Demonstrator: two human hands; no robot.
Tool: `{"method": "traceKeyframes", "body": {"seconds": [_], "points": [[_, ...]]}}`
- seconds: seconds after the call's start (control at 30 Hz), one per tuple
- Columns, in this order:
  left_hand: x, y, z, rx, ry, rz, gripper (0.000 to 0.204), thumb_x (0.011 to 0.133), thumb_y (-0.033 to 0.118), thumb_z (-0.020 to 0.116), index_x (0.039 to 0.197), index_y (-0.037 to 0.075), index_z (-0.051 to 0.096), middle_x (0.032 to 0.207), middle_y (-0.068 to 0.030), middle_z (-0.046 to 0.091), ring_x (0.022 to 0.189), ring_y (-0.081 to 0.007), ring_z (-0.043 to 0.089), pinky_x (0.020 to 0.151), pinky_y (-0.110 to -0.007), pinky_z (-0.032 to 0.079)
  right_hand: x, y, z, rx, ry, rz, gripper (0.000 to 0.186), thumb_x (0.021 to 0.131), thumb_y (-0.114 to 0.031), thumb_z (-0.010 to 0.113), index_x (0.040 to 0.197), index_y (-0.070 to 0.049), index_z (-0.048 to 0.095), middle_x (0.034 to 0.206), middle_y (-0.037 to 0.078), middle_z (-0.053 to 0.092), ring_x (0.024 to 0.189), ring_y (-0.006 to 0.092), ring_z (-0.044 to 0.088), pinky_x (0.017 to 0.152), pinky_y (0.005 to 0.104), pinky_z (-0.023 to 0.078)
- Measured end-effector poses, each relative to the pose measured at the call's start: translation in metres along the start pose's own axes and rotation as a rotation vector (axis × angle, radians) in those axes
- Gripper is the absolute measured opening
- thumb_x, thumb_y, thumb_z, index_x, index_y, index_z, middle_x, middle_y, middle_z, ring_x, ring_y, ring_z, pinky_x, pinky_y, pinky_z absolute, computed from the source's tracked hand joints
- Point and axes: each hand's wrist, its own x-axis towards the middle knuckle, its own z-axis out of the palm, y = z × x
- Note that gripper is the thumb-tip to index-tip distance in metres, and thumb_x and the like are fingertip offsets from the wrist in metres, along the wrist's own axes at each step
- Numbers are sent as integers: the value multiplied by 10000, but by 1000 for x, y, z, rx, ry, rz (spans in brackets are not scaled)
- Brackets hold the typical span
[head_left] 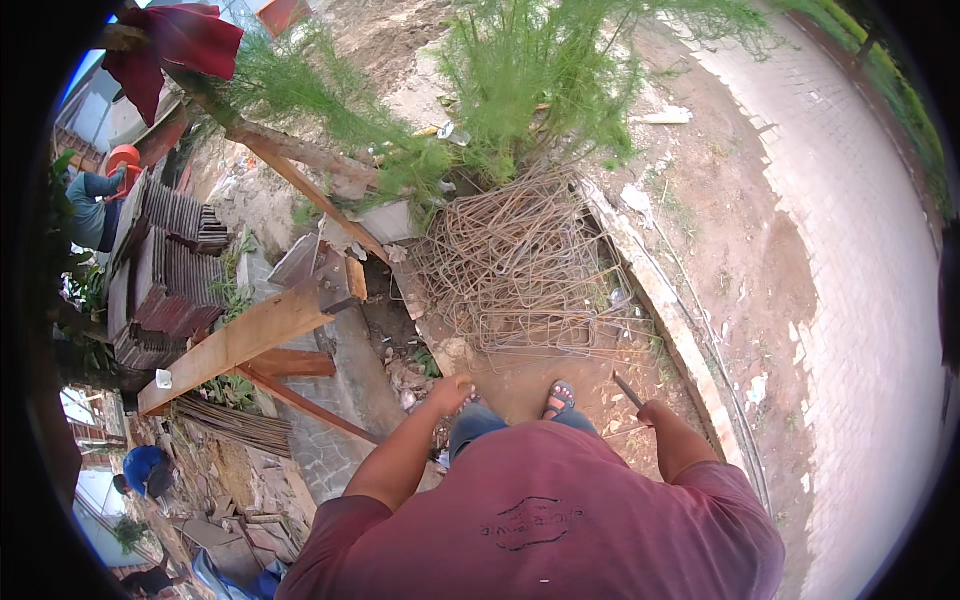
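My right hand (654, 413) is wrapped round the end of a short, dark bar-like tool (628, 390), which points up and to the left; its exact kind is not clear. My left hand (455, 391) is closed in front of my left leg, and whatever it may hold is hidden. Just ahead of my feet lies a tangled heap of rusty bent steel stirrups (520, 265), many of them rectangular loops. Neither hand touches the heap.
A wooden bench or beam (235, 345) stands on my left, near stacked roof tiles (175, 275) and long rods (235, 425). A concrete kerb (665, 300) edges the heap on the right. Green feathery plants (540, 90) overhang it. Two people (150, 470) are farther left.
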Motion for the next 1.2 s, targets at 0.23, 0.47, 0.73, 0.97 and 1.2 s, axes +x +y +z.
{"method": "traceKeyframes", "body": {"seconds": [0.23,0.47,0.73,0.97,1.2], "points": [[-265,-402,102,525,-136,-616,401,858,360,558,1029,10,655,1120,-147,641,1044,-312,603,875,-400,480,-125,-174,-99,-328,99,-644,391,760,-354,625,974,-28,645,898,217,655,873,370,630,770,438,496],[-262,-359,199,-367,455,-977,301,886,283,491,921,45,672,960,-168,666,890,-325,647,807,-428,505,-287,-427,-112,-377,170,-1278,365,818,-374,621,889,-28,527,803,232,612,774,426,592,681,479,459],[-189,-287,170,-471,488,-514,317,880,318,487,926,71,681,900,-151,662,892,-343,638,813,-425,494,-414,-696,-109,-487,699,-1596,292,814,-240,630,971,-41,484,821,233,612,765,443,587,663,515,455],[-135,-415,173,-576,472,-734,399,908,336,444,983,14,668,1010,-190,651,997,-368,603,866,-446,481,-404,-831,-55,-787,1117,-1570,314,866,-262,579,1047,-18,500,1087,195,509,1041,390,488,841,513,425],[-131,-503,2,-1015,767,-1022,372,871,319,492,1045,20,628,1070,-250,617,1004,-384,595,892,-449,469,-404,-834,-38,-768,1127,-1446,292,890,-232,541,1015,25,478,1093,226,472,1033,410,459,853,521,384]]}}
